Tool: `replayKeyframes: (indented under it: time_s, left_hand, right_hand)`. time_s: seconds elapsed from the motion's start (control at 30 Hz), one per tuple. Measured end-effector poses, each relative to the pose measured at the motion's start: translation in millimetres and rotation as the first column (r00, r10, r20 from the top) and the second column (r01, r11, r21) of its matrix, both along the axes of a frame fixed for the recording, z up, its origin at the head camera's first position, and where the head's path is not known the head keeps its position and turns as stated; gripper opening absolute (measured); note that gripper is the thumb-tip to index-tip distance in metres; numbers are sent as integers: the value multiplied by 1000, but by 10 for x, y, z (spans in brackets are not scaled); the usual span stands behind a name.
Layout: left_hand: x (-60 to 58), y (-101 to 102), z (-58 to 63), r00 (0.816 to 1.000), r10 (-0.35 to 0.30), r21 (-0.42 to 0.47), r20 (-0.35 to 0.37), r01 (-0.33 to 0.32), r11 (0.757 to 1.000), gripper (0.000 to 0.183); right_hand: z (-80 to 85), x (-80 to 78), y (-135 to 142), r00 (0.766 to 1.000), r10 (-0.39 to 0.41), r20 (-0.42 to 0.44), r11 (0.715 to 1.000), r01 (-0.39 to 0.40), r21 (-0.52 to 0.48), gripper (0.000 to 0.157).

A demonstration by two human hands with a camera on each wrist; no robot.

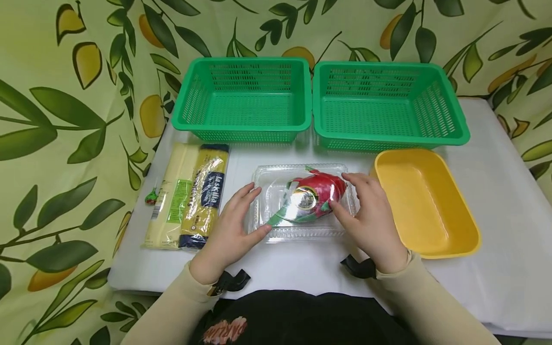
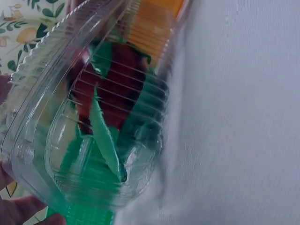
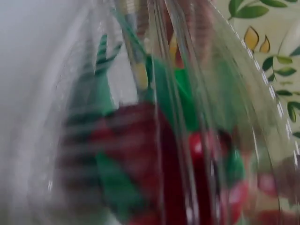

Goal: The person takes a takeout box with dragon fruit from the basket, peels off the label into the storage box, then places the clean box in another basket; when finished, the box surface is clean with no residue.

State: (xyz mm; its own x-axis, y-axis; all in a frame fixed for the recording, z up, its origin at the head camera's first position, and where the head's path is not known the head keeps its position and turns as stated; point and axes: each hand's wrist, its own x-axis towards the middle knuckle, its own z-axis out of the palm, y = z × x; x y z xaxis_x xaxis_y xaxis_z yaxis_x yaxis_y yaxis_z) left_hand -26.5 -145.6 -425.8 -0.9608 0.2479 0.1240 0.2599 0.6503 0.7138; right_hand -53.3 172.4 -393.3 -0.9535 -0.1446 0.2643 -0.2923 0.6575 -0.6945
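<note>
A clear plastic clamshell container [image 1: 263, 191] lies on the white-covered table with its lid down. Through the lid shows a red dragon fruit [image 1: 329, 184] with green leaf-like scales; it looks dark red in the left wrist view. My left hand [image 1: 230, 232] touches the container's left side, fingers spread, the thumb on the near left part. At the opposite end my right hand [image 1: 371, 215] rests its thumb and forefinger on the lid's right side. The right wrist view is blurred, with the fruit [image 3: 136, 145] close behind the plastic.
Two green baskets [image 1: 241, 128] [image 1: 388, 140] stand side by side at the back. A yellow tub [image 1: 418, 206] is right of the container. To the left lie two pasta packs [image 1: 166, 191] [image 1: 202, 196], with a small red-and-green item [image 1: 151, 197] beside them.
</note>
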Motion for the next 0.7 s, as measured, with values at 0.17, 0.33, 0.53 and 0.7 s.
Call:
replayKeyframes:
  time_s: [0.17, 0.33, 0.53, 0.7]
  left_hand:
    - [26, 54, 4, 1000, 25, 14, -13, -25, 1000, 84]
    - [28, 71, 13, 1000, 28, 17, -13, -28, 999, 85]
    - [27, 63, 8, 1000, 29, 7, -12, -29, 1000, 86]
    - [31, 53, 4, 1000, 29, 11, -6, -29, 1000, 86]
  right_hand:
    - [-16, -10, -104, 992, 30, -121, 998, -24, 50, 41]
    - [-45, -26, -147, 984, 30, -177, 997, -16, 80, 35]
    - [-42, -21, -180, 986, 51, -159, 994, -36, 100, 36]
    - [-26, -9, -221, 991, 54, -125, 993, -40, 115, 37]
